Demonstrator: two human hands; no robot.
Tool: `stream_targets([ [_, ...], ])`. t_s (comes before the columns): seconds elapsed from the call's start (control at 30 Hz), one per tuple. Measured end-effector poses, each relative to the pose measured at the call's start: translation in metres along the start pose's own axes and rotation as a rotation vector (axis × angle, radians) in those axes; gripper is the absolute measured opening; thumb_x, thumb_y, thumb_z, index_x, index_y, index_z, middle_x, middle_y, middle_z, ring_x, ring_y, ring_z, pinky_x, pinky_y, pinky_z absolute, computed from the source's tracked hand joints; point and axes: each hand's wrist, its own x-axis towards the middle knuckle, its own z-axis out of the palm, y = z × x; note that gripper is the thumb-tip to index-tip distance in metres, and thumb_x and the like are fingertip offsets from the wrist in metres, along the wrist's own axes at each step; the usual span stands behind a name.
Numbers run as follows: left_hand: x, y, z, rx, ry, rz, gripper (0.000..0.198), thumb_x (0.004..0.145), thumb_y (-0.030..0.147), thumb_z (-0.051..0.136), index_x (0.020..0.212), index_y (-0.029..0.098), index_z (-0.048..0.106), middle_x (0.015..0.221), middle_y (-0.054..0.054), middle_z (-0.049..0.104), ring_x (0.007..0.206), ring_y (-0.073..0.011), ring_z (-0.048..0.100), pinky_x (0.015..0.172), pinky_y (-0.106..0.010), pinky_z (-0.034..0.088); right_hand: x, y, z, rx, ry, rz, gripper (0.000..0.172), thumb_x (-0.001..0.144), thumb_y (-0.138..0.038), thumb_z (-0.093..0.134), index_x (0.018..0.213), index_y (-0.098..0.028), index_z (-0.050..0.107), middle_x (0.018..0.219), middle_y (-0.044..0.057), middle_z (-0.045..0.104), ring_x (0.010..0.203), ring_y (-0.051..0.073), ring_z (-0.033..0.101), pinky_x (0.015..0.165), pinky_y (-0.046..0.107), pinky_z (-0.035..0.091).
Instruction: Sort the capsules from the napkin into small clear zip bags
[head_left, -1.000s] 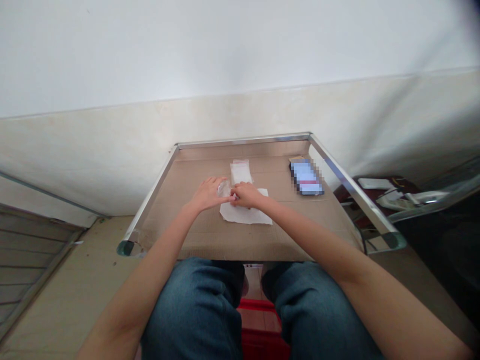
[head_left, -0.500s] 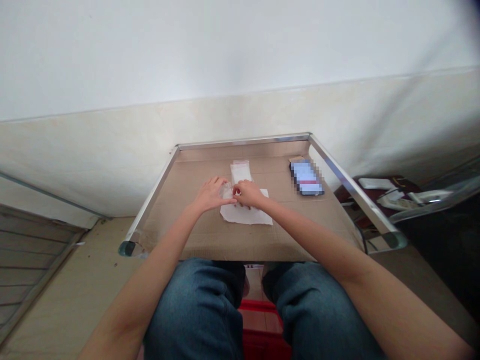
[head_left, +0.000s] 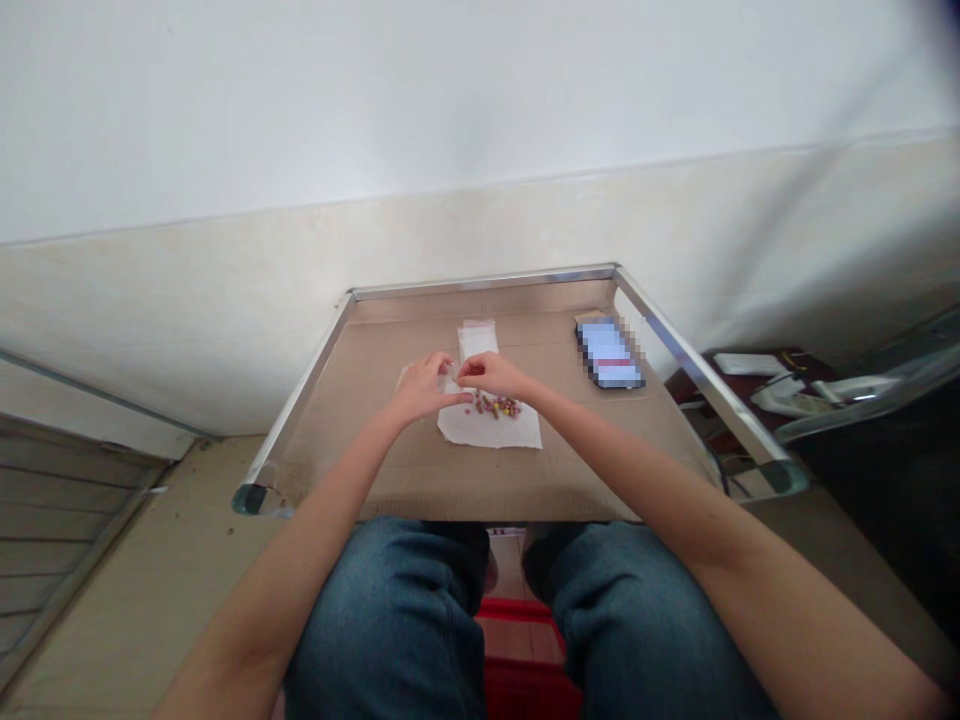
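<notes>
Left hand [head_left: 424, 392] and right hand [head_left: 496, 374], raised together over white paper sheet [head_left: 487, 432].

Left fingers curled around small clear plastic bag [head_left: 451, 376]; right fingertips pinched at its edge, hold unclear. Small reddish and yellow pellets [head_left: 495, 406] loose on sheet, just beside hands. Second flat plastic bag [head_left: 478, 340] beyond sheet; phone [head_left: 609, 352] off to right, on cardboard [head_left: 375, 470] within metal table frame [head_left: 480, 284]. Risks: pellets rolling off if sheet knocked; bag slipping from loose pinch.
</notes>
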Motion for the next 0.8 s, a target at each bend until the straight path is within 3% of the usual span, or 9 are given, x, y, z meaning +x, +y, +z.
stream_targets([
  [0.13, -0.001, 0.0, 0.0, -0.087, 0.016, -0.043, 0.056, 0.058, 0.054, 0.064, 0.097, 0.02, 0.044, 0.092, -0.003, 0.056, 0.082, -0.0168, 0.054, 0.072, -0.03, 0.041, 0.002, 0.002, 0.0, 0.061, 0.069, -0.063, 0.02, 0.073, -0.028, 0.052, 0.074, -0.012, 0.063, 0.066, 0.002, 0.06, 0.059, 0.009, 0.049, 0.055, 0.021, 0.036],
  [0.27, -0.002, -0.004, 0.001, -0.117, 0.056, -0.106, 0.055, 0.058, 0.052, 0.065, 0.096, 0.019, 0.044, 0.085, -0.002, 0.055, 0.079, -0.0162, 0.053, 0.07, -0.03, 0.041, -0.001, 0.006, -0.004, -0.037, 0.205, -0.014, 0.018, 0.074, -0.026, 0.051, 0.077, -0.012, 0.062, 0.067, 0.002, 0.059, 0.058, 0.009, 0.048, 0.054, 0.02, 0.035],
  [0.53, 0.0, -0.01, 0.006, -0.19, 0.128, -0.143, 0.057, 0.057, 0.05, 0.066, 0.098, 0.019, 0.042, 0.083, -0.003, 0.054, 0.077, -0.0151, 0.052, 0.068, -0.029, 0.041, -0.01, 0.011, 0.002, -0.563, -0.047, 0.018, 0.021, 0.072, -0.031, 0.056, 0.088, -0.02, 0.064, 0.076, 0.003, 0.064, 0.064, 0.013, 0.054, 0.056, 0.022, 0.034],
  [0.8, -0.001, -0.008, 0.005, -0.203, 0.13, -0.125, 0.053, 0.058, 0.049, 0.066, 0.096, 0.02, 0.043, 0.083, -0.002, 0.054, 0.076, -0.0151, 0.052, 0.069, -0.029, 0.041, -0.011, -0.003, 0.01, -0.817, -0.129, -0.017, 0.023, 0.077, -0.03, 0.048, 0.082, -0.017, 0.067, 0.086, 0.01, 0.066, 0.076, 0.02, 0.06, 0.063, 0.025, 0.039],
])
